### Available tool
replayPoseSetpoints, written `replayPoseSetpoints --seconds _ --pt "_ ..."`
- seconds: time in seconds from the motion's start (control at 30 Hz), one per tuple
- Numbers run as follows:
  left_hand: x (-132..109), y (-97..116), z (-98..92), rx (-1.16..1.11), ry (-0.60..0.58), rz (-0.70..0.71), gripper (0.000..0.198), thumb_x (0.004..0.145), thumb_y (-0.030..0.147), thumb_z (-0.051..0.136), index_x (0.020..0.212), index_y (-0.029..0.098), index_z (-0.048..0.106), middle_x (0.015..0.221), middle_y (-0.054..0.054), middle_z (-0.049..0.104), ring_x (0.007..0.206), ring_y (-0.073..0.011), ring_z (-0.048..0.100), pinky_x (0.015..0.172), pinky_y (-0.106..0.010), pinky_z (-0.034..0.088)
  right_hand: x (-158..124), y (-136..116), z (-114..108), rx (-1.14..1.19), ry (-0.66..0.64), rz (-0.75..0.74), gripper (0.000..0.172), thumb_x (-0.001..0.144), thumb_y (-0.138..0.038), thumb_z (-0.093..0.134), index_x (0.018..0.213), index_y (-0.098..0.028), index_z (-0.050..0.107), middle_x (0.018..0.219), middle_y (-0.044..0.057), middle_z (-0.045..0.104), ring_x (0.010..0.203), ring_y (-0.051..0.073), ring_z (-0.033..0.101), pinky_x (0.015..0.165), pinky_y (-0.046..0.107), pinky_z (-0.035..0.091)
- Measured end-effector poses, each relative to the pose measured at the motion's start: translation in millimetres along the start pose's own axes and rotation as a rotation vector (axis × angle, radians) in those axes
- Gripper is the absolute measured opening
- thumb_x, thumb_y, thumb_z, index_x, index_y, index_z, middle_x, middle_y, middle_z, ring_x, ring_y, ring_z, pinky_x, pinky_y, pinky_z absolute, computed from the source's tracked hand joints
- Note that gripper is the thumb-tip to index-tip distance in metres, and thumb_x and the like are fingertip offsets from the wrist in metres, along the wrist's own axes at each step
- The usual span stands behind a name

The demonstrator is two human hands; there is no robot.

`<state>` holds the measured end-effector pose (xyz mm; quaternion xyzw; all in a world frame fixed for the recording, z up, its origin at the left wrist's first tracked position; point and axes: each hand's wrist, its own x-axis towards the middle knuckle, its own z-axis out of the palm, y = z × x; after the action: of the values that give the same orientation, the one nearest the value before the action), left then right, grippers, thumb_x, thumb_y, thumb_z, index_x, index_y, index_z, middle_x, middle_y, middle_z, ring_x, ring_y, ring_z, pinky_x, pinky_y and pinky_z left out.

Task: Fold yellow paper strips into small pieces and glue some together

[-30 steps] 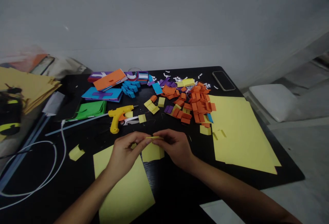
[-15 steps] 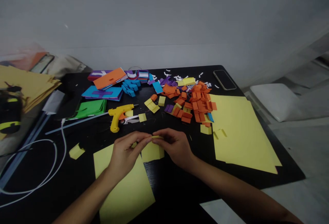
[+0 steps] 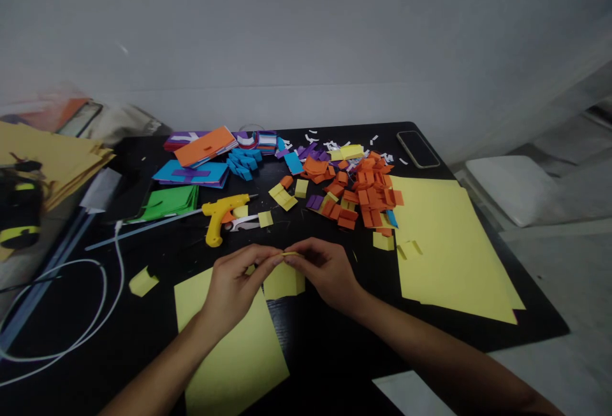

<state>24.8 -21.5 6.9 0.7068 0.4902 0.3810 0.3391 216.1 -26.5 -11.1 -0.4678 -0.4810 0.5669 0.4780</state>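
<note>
My left hand [image 3: 241, 278] and my right hand [image 3: 329, 269] meet near the middle of the black table. Between them a small folded yellow paper strip [image 3: 291, 254] is pinched, one end in the fingertips of each hand. Just below the strip lies a creased yellow paper piece [image 3: 285, 283], partly hidden by the fingers. A large yellow sheet [image 3: 239, 355] rests under my left hand and forearm. Beyond the hands lie a yellow glue gun [image 3: 220, 213], scissors [image 3: 243, 223] and small yellow squares.
Folded orange paper pieces [image 3: 373, 190] are heaped behind my right hand. Yellow sheets [image 3: 444, 244] and a phone [image 3: 417, 149] lie at the right. Blue, green and purple paper stacks [image 3: 191, 172] stand at the back left. A white cable [image 3: 119, 263] curls at the left.
The pinched yellow strip looks slightly thinner, seen more on its edge. Both hands have stayed in nearly the same place.
</note>
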Motion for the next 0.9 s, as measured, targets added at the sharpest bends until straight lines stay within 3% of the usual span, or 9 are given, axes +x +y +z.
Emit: replayPoseSetpoints --seconds 0.37,0.9 --pt "1.0 -0.8 2.4 -0.031 0.014 -0.059 0.01 0.091 0.03 0.074 0.092 0.022 0.08 0.085 -0.001 0.082 0.071 -0.0145 0.074 0.066 -0.021 0.057 0.7 -0.3 -1.8 -0.013 -0.011 -0.003 0.016 0.083 -0.037 0.08 0.087 -0.022 0.08 0.084 0.003 0.081 0.078 0.018 0.075 0.071 0.028 0.059" --pt "0.4 4.1 1.6 -0.029 0.003 -0.016 0.011 0.091 0.03 0.074 0.093 0.022 0.081 0.086 -0.002 0.083 0.072 -0.0155 0.075 0.066 -0.021 0.057 -0.8 -2.2 -1.0 -0.096 0.032 -0.086 0.011 0.084 -0.034 0.079 0.084 -0.023 0.08 0.081 0.002 0.08 0.075 0.018 0.074 0.069 0.027 0.058"
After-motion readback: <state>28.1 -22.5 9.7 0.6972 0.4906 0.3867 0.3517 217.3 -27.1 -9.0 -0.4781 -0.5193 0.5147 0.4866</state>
